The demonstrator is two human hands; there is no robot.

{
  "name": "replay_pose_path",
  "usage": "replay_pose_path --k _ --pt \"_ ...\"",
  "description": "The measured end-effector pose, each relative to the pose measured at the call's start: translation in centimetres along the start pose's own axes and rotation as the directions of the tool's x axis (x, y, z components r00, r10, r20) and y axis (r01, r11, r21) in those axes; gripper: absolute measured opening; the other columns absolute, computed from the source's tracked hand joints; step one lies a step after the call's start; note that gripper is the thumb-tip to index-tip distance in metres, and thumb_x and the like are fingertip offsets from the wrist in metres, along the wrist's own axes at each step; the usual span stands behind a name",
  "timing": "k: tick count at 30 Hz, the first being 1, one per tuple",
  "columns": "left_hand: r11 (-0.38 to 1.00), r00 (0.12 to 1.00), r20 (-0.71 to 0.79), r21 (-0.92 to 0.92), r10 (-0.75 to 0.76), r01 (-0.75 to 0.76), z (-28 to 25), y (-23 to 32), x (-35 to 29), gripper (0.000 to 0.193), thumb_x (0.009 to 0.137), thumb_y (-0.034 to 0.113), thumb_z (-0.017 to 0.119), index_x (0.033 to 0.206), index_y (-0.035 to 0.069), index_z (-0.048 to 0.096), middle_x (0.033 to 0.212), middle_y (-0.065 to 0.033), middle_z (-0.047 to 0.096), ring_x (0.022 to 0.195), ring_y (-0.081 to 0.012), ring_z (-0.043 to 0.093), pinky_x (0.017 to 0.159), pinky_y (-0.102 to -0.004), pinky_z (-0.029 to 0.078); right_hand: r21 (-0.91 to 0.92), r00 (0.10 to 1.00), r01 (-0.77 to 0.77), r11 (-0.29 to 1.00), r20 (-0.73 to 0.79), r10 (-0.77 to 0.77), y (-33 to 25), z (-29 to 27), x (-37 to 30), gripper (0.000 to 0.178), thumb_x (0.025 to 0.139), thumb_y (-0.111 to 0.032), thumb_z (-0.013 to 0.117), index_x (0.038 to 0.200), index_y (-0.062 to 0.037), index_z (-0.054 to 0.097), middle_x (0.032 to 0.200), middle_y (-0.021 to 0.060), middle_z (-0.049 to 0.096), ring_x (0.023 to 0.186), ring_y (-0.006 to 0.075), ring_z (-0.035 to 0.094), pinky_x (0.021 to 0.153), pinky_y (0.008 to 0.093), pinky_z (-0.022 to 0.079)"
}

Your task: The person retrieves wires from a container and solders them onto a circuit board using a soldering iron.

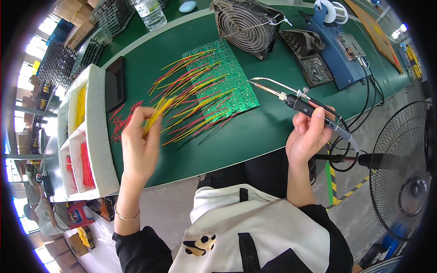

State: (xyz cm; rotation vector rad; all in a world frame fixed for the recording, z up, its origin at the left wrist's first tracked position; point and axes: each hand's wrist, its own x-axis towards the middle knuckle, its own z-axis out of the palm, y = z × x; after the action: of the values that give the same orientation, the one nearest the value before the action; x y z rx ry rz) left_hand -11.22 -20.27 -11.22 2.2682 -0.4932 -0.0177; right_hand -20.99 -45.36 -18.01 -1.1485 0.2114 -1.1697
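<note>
My left hand (142,141) is closed around a small bunch of yellow wires (159,113), their ends sticking up past the fingers. In my right hand (312,134) is a soldering iron (298,104) with a thin curved metal tube beside its tip; the tip points left, near the right edge of the green circuit board panel (249,93). Rows of red and yellow wires (200,88) stick out leftward from that panel. Loose red wires (122,123) lie on the table just left of my left hand.
A white foam box (101,136) with compartments of red and yellow wires stands at the left, beside a black tray (115,84). Behind the panel sits a fan unit (246,27). A blue soldering station (339,54) with a solder spool (336,12) is at the back right.
</note>
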Motion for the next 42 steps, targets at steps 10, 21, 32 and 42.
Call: replay_pose_path --k 10,21,32,42 --pt "0.944 0.935 0.158 -0.15 0.316 -0.294 5.4 3.5 0.8 0.023 0.086 0.002 0.048 0.102 -0.002 0.033 0.062 -0.015 0.054 0.052 -0.0315 0.055 0.05 -0.0351 0.042 -0.07 0.999 0.003 0.998 -0.044 -0.006 -1.1 -1.0 -0.9 0.015 0.089 -0.015 0.047 0.088 0.0001 0.048 0.056 0.0036 0.049 0.045 0.004 0.038 0.042 0.0161 0.025" --pt "0.703 0.71 0.164 0.108 0.685 -0.703 8.3 1.4 2.2 0.022 0.075 -0.007 0.058 0.091 -0.004 0.043 0.075 -0.0148 0.058 0.05 -0.0265 0.057 0.042 -0.0318 0.044 -0.114 0.993 0.107 0.988 -0.043 -0.113 -0.6 -2.0 -1.4 0.021 0.092 -0.019 0.039 0.085 -0.0014 0.048 0.057 0.0008 0.04 0.047 0.0049 0.03 0.044 0.0192 0.024" --pt "0.685 0.695 0.067 0.124 0.716 -0.718 9.0 0.6 3.0 0.016 0.07 -0.001 0.068 0.074 0.002 0.052 0.051 -0.0045 0.053 0.041 -0.0169 0.053 0.037 -0.0254 0.04 -0.174 0.998 0.046 0.984 0.044 -0.039 -0.8 -1.5 -2.0 0.022 0.087 -0.019 0.048 0.082 0.0017 0.042 0.06 0.0078 0.049 0.043 0.0086 0.041 0.044 0.0199 0.035" --pt "0.681 0.683 0.036 0.053 0.73 -0.73 9.0 0.1 2.9 0.019 0.064 -0.005 0.063 0.074 0.003 0.049 0.053 -0.0042 0.049 0.042 -0.0174 0.052 0.038 -0.0283 0.039 -0.261 0.998 0.062 0.963 0.036 -0.055 -0.5 -1.1 -2.2 0.025 0.086 -0.022 0.05 0.08 0.001 0.042 0.055 0.0075 0.048 0.041 0.0085 0.04 0.04 0.0197 0.033"
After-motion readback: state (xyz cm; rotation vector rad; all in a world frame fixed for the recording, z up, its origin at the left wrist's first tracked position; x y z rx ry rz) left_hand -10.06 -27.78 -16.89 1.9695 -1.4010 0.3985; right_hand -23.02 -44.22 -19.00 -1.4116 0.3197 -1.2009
